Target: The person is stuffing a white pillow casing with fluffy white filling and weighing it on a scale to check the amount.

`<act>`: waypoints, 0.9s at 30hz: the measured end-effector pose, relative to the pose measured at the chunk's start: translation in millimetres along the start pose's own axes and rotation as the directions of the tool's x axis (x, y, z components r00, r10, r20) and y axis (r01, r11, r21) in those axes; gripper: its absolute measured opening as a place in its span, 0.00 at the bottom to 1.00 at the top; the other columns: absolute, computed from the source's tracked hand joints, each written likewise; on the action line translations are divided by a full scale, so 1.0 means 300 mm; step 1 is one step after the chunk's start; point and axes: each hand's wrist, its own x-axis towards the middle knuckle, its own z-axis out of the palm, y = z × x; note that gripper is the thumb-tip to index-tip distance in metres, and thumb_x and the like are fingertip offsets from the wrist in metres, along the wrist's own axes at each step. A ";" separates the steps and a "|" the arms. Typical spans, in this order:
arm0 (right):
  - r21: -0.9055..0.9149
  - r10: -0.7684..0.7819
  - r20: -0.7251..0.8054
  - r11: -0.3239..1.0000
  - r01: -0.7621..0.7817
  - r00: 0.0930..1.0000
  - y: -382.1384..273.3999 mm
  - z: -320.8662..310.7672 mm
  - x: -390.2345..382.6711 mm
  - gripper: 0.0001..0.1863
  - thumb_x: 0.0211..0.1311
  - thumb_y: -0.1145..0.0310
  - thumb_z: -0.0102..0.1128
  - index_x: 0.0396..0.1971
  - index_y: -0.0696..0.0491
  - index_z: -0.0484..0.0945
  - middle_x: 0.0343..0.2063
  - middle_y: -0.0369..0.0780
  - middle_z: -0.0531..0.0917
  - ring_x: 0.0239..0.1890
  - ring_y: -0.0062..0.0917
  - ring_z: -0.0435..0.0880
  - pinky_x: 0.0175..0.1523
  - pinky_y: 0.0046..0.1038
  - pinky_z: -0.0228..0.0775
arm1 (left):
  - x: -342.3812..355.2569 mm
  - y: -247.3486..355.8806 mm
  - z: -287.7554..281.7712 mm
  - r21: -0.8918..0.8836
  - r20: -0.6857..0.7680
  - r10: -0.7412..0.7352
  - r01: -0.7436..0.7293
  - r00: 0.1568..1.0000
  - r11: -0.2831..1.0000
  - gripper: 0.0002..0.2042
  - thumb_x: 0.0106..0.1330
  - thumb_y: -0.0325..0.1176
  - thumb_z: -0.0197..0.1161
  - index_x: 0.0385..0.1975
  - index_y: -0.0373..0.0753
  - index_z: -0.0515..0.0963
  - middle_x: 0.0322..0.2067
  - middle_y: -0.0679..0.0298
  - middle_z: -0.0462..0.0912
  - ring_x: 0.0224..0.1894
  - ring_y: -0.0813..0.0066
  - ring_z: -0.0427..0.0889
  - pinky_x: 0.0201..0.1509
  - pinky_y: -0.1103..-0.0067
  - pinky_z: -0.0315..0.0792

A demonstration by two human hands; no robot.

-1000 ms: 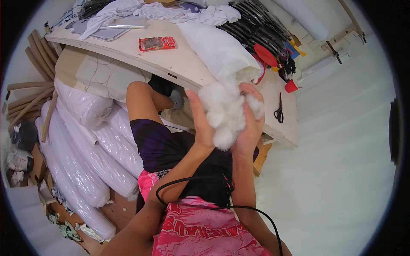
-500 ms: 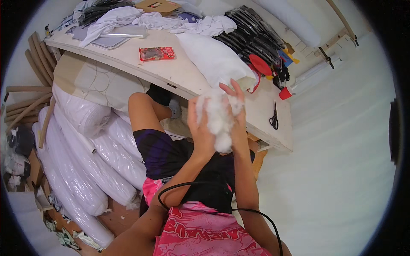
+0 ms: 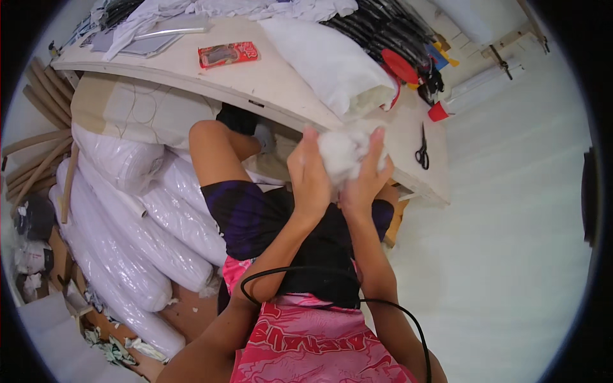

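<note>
Between my two hands is a clump of fluffy white fibre stuffing [image 3: 343,152], a little blurred, held above my lap near the table's front edge. My left hand [image 3: 309,179] presses it from the left, thumb side up. From the right, my right hand [image 3: 365,182] cups it with fingers bent round it; some fingertips are hidden behind the fluff. Just beyond lies a white fabric cushion cover [image 3: 332,60], plump, its open end [image 3: 373,99] facing my hands.
The white table [image 3: 281,89] carries a red package [image 3: 227,55], black scissors [image 3: 422,148], a red cup [image 3: 438,112] and black plastic-wrapped stacks [image 3: 389,38]. Plastic-wrapped white rolls [image 3: 121,255] lie on the floor at left, beside cardboard tubes [image 3: 48,96].
The stuffing has become a more compact clump and moved slightly right with my hands. My right fingers, spread before, now bend around it. The whole view has shifted a little.
</note>
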 end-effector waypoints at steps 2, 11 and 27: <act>0.049 0.064 -0.057 0.997 -0.061 0.996 0.083 -0.053 0.030 0.21 0.70 0.53 0.50 0.40 0.61 0.74 0.35 0.39 0.75 0.34 0.19 0.74 0.41 0.24 0.70 | 0.029 -0.092 0.011 -0.137 -0.166 -0.027 0.004 0.986 0.991 0.22 0.75 0.45 0.45 0.37 0.29 0.76 0.33 0.66 0.77 0.35 0.83 0.70 0.41 0.82 0.67; 0.484 0.438 -0.118 0.809 -0.334 0.891 0.380 -0.205 0.416 0.25 0.70 0.46 0.45 0.48 0.54 0.73 0.39 0.35 0.78 0.37 0.25 0.77 0.46 0.28 0.70 | 0.321 -0.322 0.132 -0.543 0.021 -0.181 0.163 0.983 0.824 0.16 0.73 0.45 0.42 0.51 0.43 0.69 0.43 0.66 0.77 0.42 0.72 0.79 0.43 0.74 0.76; -0.130 0.376 -0.294 0.895 -0.426 0.879 0.609 -0.456 0.706 0.30 0.53 0.83 0.57 0.58 0.59 0.59 0.55 0.44 0.70 0.56 0.30 0.72 0.59 0.33 0.68 | 0.445 -0.740 0.437 0.328 0.048 -0.039 0.021 0.998 0.944 0.22 0.66 0.25 0.55 0.60 0.35 0.58 0.47 0.60 0.70 0.53 0.71 0.69 0.62 0.79 0.61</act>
